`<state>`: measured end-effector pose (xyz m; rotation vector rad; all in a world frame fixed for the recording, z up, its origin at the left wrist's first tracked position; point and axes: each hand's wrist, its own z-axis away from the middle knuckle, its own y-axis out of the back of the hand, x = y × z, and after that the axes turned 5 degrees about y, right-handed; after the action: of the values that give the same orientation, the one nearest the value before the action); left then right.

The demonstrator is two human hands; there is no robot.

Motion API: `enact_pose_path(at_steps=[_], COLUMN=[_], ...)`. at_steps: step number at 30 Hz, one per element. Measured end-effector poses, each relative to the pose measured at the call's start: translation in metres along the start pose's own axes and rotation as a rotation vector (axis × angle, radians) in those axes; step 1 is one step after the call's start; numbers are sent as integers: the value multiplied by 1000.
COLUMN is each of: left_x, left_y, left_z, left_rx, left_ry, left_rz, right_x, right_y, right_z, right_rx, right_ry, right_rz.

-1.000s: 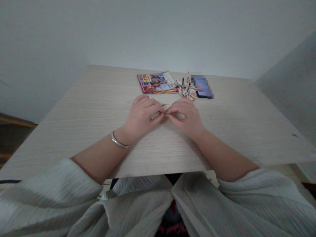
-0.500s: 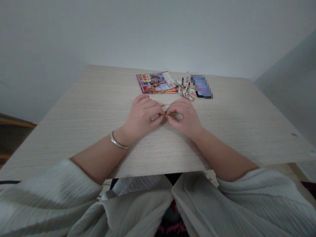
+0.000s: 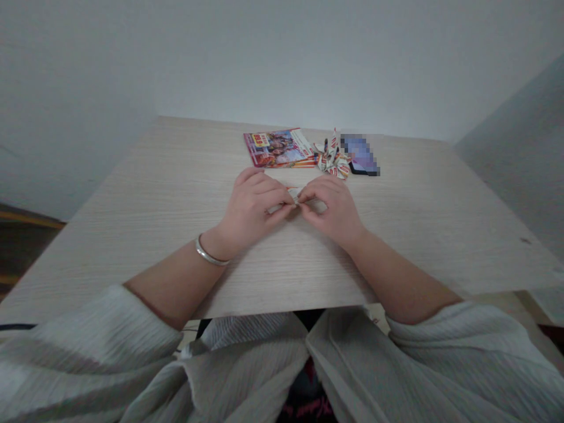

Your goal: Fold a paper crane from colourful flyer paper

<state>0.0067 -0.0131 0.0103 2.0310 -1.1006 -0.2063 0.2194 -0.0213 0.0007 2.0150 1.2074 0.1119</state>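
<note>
My left hand (image 3: 253, 205) and my right hand (image 3: 330, 205) meet fingertip to fingertip on the pale wooden table (image 3: 154, 194). Both pinch a small folded piece of printed paper (image 3: 296, 194), red and white, which is mostly hidden under the fingers. A silver bangle (image 3: 208, 254) circles my left wrist. Both forearms rest on the table's near edge.
Farther back lie a colourful leaflet (image 3: 275, 147), a small pile of folded paper pieces (image 3: 332, 160) and a phone (image 3: 362, 157) with a blurred screen. A grey wall stands behind the table. My light ribbed sleeves fill the bottom of the view.
The fingertips have shifted slightly on the little paper piece; the hands stay in the same place.
</note>
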Motion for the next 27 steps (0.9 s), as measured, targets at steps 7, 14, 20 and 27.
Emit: enact_pose_path(at_steps=[7,14,20,27], left_x=[-3,-4,-5,-7], left_y=[-1,0,0,-1], left_z=[1,0,0,0], left_rx=[26,-39,-45,-10], left_ry=[-36,6,27,-12], left_rz=[10,1,1,-3], right_x=[4,7,7,8], right_y=[1,3,4,4], right_z=[0,2,3,3], right_rx=[8,1,-40,-48], right_ry=[-4,9,-44,-52], right_rz=[12,53,70,85])
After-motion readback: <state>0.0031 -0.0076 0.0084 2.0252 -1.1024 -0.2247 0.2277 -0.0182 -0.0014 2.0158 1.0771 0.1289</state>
